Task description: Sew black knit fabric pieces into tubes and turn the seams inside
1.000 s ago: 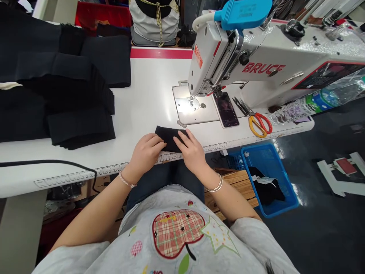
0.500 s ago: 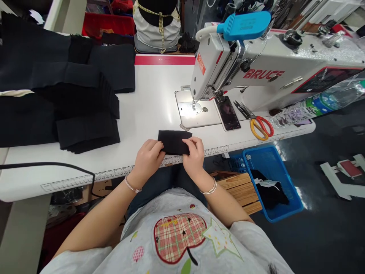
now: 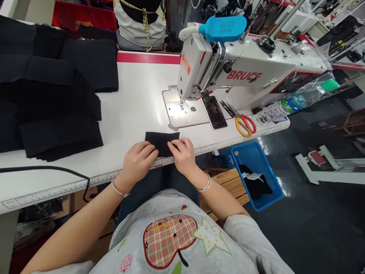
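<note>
Black cloth (image 3: pixel 161 140), right hand (image 3: pixel 184 155) now reaching further across it, left hand (image 3: pixel 138 160) curled over its corner, grips unclear

right hand (image 3: pixel 184 155): fingers bunched at right edge of black cloth (image 3: pixel 162 139) a moment ago, now spread over its right part. left hand (image 3: pixel 138 160): fingertips further in over cloth's left part. view swung right; bottle's green cap (image 3: pixel 330 85) now fully in.

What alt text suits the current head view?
Left hand and right hand touch a black fabric piece at the ruler-marked edge of a white sewing table. Beyond stands a BRUCE sewing machine; dark fabric stacks lie left, scissors right.
</note>
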The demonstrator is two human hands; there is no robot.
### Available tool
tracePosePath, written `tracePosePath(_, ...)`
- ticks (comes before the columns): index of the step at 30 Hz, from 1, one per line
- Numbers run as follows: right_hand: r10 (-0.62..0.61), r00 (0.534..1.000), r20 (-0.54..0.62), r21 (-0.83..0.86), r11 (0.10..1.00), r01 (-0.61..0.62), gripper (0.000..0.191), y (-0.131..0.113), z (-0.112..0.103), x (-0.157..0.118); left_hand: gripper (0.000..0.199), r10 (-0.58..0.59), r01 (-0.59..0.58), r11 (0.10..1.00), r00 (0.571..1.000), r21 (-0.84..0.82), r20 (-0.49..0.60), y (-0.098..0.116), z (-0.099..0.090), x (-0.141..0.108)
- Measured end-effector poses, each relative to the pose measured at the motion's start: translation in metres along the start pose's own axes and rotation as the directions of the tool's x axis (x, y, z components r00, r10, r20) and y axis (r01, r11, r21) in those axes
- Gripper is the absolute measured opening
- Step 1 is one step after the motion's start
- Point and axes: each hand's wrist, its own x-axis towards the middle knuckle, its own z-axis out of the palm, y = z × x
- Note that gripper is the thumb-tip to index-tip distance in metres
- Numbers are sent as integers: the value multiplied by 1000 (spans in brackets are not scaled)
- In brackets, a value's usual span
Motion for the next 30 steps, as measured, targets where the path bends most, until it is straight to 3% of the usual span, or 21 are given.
tracePosePath(4, 153, 985, -79, 71, 986, -148, 41, -9, 3, 3, 20, -49, 49, 998, 999, 35, 0, 1, -1, 3)
tracePosePath(7, 314, 936, -160, 211, 937, -279, 48, -14, 7, 3, 18, -100, 100, 995, 995, 24, -15, 2, -3, 4)
tracePosePath(9, 360, 910, -205, 259, 917, -304, 48, -14, 9, 2, 15, -118, 118, 993, 993, -26, -10, 1, -5, 2)
tracePosePath(12, 309, 921, -238, 270, 932, -242, 47, -9, 10, 1, 14, -104, 104, 991, 995, -82, 9, -1, -6, 0)
tracePosePath(18, 47, 976, -212, 91, 995, -28, 41, -1, 6, -1, 25, -44, 44, 999, 999, -25, -24, -1, -6, 0)
tracePosePath(24, 14, 995, -95, 34, 999, -11, 32, -4, 5, -2, 17, 74, -76, 997, 994, -17, -85, -4, -2, -3)
tracePosePath(30, 2, 995, -98, 75, 997, 5, 36, 0, 5, -2, 17, 130, -129, 991, 987, 17, -90, -6, -4, -10)
